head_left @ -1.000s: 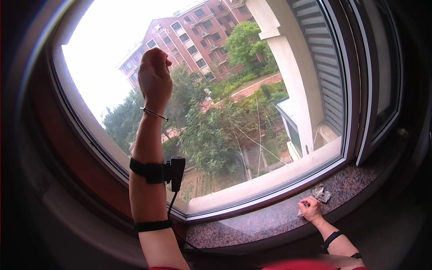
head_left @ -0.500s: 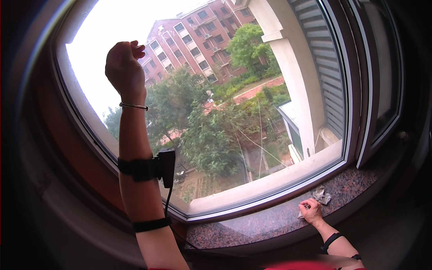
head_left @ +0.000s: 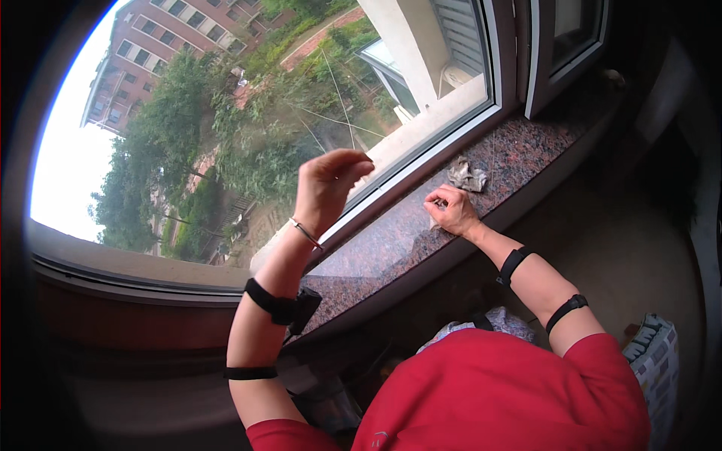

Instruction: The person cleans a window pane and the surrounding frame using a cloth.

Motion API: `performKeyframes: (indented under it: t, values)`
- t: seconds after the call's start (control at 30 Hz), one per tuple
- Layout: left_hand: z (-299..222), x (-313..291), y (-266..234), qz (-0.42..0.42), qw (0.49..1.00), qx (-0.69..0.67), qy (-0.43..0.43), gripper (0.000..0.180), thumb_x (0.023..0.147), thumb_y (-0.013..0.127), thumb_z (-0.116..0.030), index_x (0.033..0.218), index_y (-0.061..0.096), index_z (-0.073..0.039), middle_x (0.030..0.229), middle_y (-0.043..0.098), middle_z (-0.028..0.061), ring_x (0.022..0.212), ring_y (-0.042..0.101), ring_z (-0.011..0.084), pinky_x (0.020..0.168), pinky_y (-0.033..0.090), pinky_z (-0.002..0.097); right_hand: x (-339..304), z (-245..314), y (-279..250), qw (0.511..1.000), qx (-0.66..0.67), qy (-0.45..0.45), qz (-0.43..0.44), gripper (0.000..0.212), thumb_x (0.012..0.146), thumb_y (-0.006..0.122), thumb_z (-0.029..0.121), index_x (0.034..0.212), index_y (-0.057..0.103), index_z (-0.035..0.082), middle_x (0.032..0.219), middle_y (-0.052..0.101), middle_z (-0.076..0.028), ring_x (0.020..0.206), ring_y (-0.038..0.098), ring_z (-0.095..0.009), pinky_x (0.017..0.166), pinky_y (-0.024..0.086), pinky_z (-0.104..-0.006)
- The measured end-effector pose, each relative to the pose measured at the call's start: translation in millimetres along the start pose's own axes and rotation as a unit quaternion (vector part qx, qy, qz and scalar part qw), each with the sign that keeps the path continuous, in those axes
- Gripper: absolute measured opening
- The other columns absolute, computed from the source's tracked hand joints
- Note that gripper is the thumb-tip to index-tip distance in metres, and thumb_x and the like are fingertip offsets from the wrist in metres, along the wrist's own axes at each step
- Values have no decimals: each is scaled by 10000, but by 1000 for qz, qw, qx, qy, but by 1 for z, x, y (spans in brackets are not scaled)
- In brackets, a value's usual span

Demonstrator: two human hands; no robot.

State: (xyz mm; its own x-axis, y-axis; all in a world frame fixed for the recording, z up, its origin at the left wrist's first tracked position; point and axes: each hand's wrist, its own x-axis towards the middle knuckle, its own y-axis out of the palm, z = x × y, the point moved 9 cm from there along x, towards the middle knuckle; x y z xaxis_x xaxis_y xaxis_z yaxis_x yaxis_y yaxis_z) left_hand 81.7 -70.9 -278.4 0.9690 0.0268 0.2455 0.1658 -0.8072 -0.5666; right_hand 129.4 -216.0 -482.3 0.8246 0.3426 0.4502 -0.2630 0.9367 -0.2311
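My left hand (head_left: 331, 188) is raised in front of the window, its fingers bent and pressed together toward the thumb. Whatever it may hold is hidden. On the granite windowsill (head_left: 368, 259) rests my right hand (head_left: 453, 213), closed with the fingertips drawn in to the thumb. A pale scrap shows just under its fingers, too small to name. Right beyond that hand lies a crumpled greyish wad (head_left: 468, 174), of paper or cloth.
The window pane (head_left: 256, 143) shows trees and a brick building outside. A dark-framed casement (head_left: 560, 68) stands at the upper right. Black straps circle both arms, and a small black box (head_left: 304, 310) sits on the left one. A checked bag-like thing (head_left: 656, 368) is at the lower right.
My view has tipped downward and to the right, bringing in my red shirt. My left hand has come down from high on the pane toward the sill. The right hand stays beside the wad.
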Motion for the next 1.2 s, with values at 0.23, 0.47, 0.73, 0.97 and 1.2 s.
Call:
performKeyframes:
  t: [0.23, 0.47, 0.73, 0.97, 1.2]
  values:
    - [131, -13, 98, 14, 979, -151, -138, 179, 944, 509, -90, 996, 633, 28, 810, 643, 34, 702, 551, 56, 629, 451, 193, -10, 0, 0, 999, 24, 1, 44, 66, 699, 600, 78, 692, 596, 12, 712, 597, -128, 662, 612, -260, 609, 490, -326]
    - [156, -2, 139, 56, 980, -100, -165, 212, 933, 469, -25, 1069, 631, -6, 981, 651, 43, 791, 611, 111, 699, 493, 232, -25, 24, 9, 989, -36, -129, 63, 38, 640, 563, 38, 662, 533, 34, 696, 531, -117, 662, 557, -319, 582, 468, -391]
    - [129, 10, 131, 52, 992, 88, -73, 178, 848, 556, 10, 984, 663, -28, 814, 686, 60, 676, 631, 102, 598, 504, 248, -24, 30, 9, 985, -58, -155, 50, 39, 643, 559, 38, 674, 536, 32, 698, 533, -116, 671, 561, -313, 613, 485, -389]
    - [139, 8, 135, 49, 994, 12, -97, 175, 808, 552, 66, 958, 631, 21, 862, 686, 112, 791, 665, 146, 711, 523, 261, -27, 32, 11, 981, -82, -170, 53, 39, 646, 560, 46, 681, 547, 37, 705, 541, -108, 671, 566, -311, 617, 495, -392]
    - [138, -2, 134, 79, 994, -16, -81, 229, 787, 561, 95, 1002, 597, 22, 920, 680, 134, 854, 671, 186, 743, 525, 266, -29, 32, 12, 980, -97, -169, 50, 40, 649, 564, 64, 682, 553, 43, 714, 556, -106, 681, 576, -307, 625, 505, -387]
